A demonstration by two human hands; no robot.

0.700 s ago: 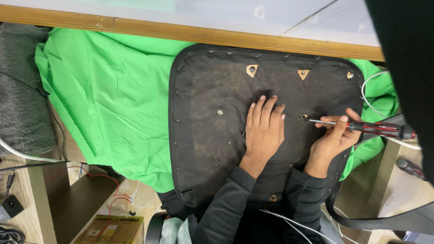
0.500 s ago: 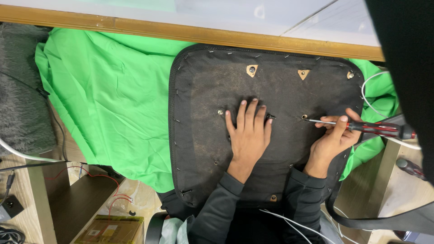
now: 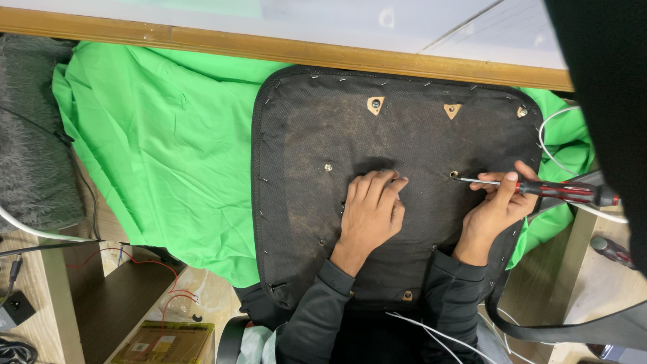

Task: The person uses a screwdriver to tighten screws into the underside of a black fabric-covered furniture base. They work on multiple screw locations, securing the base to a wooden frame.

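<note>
Hands are working on the underside of a black chair seat [image 3: 404,135], seen from above by the person wearing the camera. The seat is lying face down on a bright green cloth [image 3: 162,148], which is spreading out to its left and showing again at its right edge. A row of small staples is running around the seat's fabric border, and two pale triangular patches are showing near its far edge.

The left hand [image 3: 371,212] is pressing on the middle of the seat, palm down, with the fingers bent and held close together; it is holding nothing. A small metal screw head [image 3: 328,166] is sitting just beyond and to the left of its fingertips.

The right hand [image 3: 497,205] is closing around a red and black screwdriver [image 3: 539,188], the fingers wrapping the shaft near the handle. The screwdriver is lying almost flat, its handle pointing right past the seat's edge, and its thin metal tip is meeting a small hole [image 3: 453,174] in the seat.

Both forearms are wearing dark sleeves. A wooden edge [image 3: 202,42] is running along the top of the view. White cable [image 3: 549,135] is curling near the seat's right side.
</note>
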